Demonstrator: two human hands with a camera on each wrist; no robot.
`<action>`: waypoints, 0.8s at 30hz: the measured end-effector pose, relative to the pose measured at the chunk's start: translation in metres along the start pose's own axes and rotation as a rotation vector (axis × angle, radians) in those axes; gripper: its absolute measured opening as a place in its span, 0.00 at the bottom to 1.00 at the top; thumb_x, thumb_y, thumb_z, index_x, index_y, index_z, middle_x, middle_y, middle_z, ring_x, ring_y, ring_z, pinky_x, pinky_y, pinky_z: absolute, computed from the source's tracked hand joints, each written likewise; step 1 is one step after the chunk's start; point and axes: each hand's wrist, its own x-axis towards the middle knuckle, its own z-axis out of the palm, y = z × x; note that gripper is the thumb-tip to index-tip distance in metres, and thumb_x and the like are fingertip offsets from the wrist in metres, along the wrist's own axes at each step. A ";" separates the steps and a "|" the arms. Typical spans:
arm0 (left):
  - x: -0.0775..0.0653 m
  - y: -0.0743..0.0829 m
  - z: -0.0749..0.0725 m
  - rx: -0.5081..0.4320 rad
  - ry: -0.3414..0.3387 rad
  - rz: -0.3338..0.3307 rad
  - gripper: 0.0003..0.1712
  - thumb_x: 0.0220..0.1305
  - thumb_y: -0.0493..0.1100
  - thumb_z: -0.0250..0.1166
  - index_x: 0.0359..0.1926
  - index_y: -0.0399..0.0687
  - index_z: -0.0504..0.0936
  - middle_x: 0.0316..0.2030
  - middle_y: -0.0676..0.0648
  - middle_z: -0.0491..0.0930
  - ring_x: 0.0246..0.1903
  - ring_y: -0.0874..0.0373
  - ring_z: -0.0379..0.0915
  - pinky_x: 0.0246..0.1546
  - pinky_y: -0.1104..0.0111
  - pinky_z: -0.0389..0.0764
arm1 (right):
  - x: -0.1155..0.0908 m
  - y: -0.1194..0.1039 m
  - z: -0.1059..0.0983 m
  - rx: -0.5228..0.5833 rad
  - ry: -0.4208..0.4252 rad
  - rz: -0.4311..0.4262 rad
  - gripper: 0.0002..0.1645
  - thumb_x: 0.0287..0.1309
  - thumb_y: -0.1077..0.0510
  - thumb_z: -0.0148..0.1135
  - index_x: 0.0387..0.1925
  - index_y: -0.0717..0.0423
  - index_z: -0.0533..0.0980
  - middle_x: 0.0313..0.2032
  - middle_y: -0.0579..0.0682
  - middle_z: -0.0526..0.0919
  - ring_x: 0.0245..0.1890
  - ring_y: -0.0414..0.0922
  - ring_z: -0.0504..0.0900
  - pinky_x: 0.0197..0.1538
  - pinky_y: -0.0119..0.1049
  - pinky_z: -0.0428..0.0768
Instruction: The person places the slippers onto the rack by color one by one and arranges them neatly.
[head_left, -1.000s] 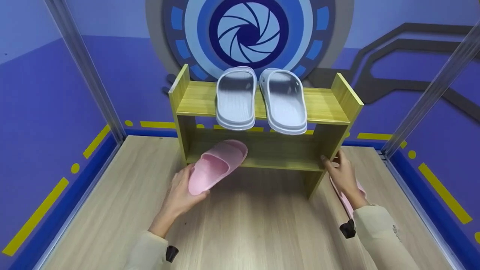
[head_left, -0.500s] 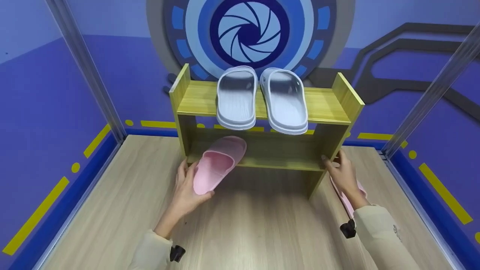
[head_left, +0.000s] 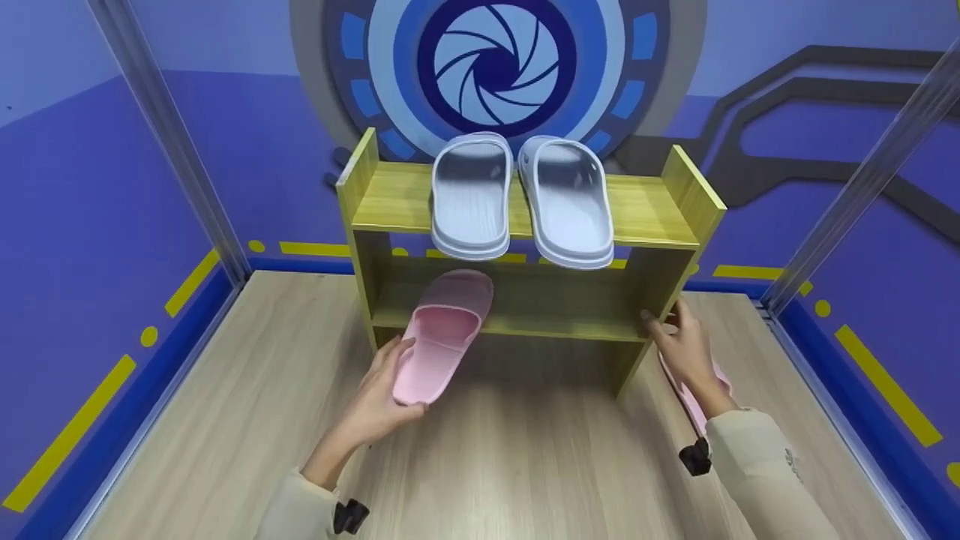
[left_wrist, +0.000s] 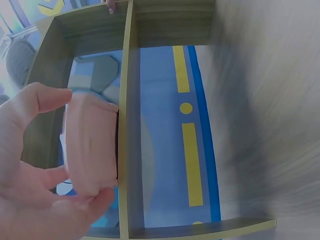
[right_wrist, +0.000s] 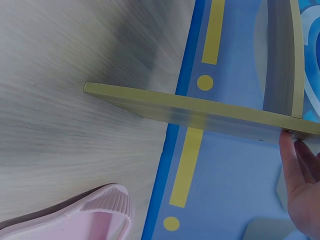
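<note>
My left hand (head_left: 379, 401) grips the heel end of a pink slipper (head_left: 435, 367), thumb and fingers on its sides. The slipper's toe reaches over the lower shelf of a wooden shoe rack (head_left: 562, 319). From the left wrist view, the slipper (left_wrist: 92, 145) lies against the shelf board, toe hidden. At the rack's right side panel, my right hand (head_left: 686, 352) holds the edge, thumb inside and fingers outside. Partly behind that hand, a second pink slipper (head_left: 693, 405) lies on the table; the right wrist view shows its ribbed end (right_wrist: 107, 202).
On the upper shelf sit a left grey clog (head_left: 471, 210) and a right grey clog (head_left: 574, 214), heels overhanging the front. The rack stands on a wood-grain table (head_left: 517, 465). Behind it rises a blue patterned wall (head_left: 240, 165), with metal posts (head_left: 176, 150) at the corners.
The slipper in my left hand has swung straighter, its toe moving slightly back over the lower shelf and its heel turning right and toward me. My right hand stays on the rack.
</note>
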 end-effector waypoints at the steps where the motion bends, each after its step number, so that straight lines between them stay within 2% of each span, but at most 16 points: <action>1: -0.001 0.000 0.000 -0.008 -0.011 0.002 0.47 0.37 0.37 0.69 0.61 0.40 0.58 0.61 0.32 0.50 0.54 0.37 0.54 0.48 0.44 0.61 | 0.000 0.002 0.001 -0.005 0.002 0.002 0.27 0.55 0.54 0.58 0.54 0.61 0.65 0.44 0.59 0.75 0.42 0.52 0.75 0.33 0.21 0.72; 5: -0.002 0.000 0.001 0.005 0.004 0.030 0.44 0.39 0.39 0.71 0.60 0.41 0.61 0.61 0.32 0.51 0.56 0.37 0.53 0.49 0.44 0.59 | 0.001 0.004 0.002 -0.012 0.006 0.001 0.26 0.55 0.53 0.58 0.53 0.60 0.65 0.42 0.59 0.75 0.42 0.51 0.75 0.33 0.23 0.73; 10: 0.001 -0.003 0.008 0.088 0.096 0.109 0.41 0.39 0.45 0.73 0.56 0.40 0.67 0.58 0.33 0.58 0.54 0.40 0.58 0.48 0.48 0.64 | -0.004 -0.012 0.000 0.028 -0.011 0.003 0.25 0.56 0.57 0.57 0.53 0.63 0.65 0.42 0.62 0.75 0.42 0.54 0.74 0.32 0.20 0.71; 12: 0.003 -0.006 0.013 0.139 0.159 0.159 0.40 0.38 0.48 0.74 0.53 0.39 0.69 0.56 0.35 0.62 0.52 0.42 0.62 0.46 0.50 0.67 | -0.003 -0.012 0.000 0.024 -0.014 0.006 0.25 0.56 0.57 0.57 0.53 0.64 0.64 0.42 0.63 0.74 0.43 0.55 0.74 0.32 0.20 0.71; 16: 0.008 -0.012 0.025 0.244 0.346 0.287 0.37 0.33 0.50 0.75 0.45 0.36 0.73 0.47 0.40 0.70 0.44 0.47 0.70 0.38 0.54 0.73 | 0.001 0.003 0.002 -0.002 -0.012 0.016 0.26 0.56 0.53 0.57 0.53 0.60 0.65 0.43 0.59 0.75 0.42 0.52 0.74 0.33 0.22 0.72; 18: 0.010 -0.013 0.032 0.296 0.432 0.337 0.35 0.31 0.51 0.76 0.41 0.36 0.75 0.41 0.42 0.72 0.39 0.50 0.71 0.35 0.57 0.74 | 0.001 0.004 0.002 -0.012 -0.011 0.015 0.26 0.56 0.52 0.56 0.53 0.60 0.64 0.43 0.59 0.75 0.42 0.52 0.75 0.33 0.24 0.73; 20: 0.011 -0.012 0.037 0.330 0.478 0.348 0.34 0.32 0.53 0.75 0.38 0.37 0.75 0.37 0.44 0.72 0.36 0.52 0.71 0.33 0.59 0.74 | 0.001 0.003 0.002 -0.010 -0.006 0.013 0.26 0.56 0.52 0.57 0.53 0.60 0.65 0.43 0.59 0.75 0.42 0.52 0.75 0.33 0.24 0.73; 24: 0.015 -0.010 0.045 0.355 0.496 0.318 0.33 0.34 0.56 0.73 0.37 0.38 0.74 0.34 0.46 0.71 0.34 0.54 0.69 0.32 0.63 0.74 | 0.000 0.002 0.002 -0.005 -0.001 0.014 0.26 0.55 0.53 0.57 0.53 0.60 0.65 0.43 0.60 0.75 0.42 0.52 0.75 0.34 0.24 0.73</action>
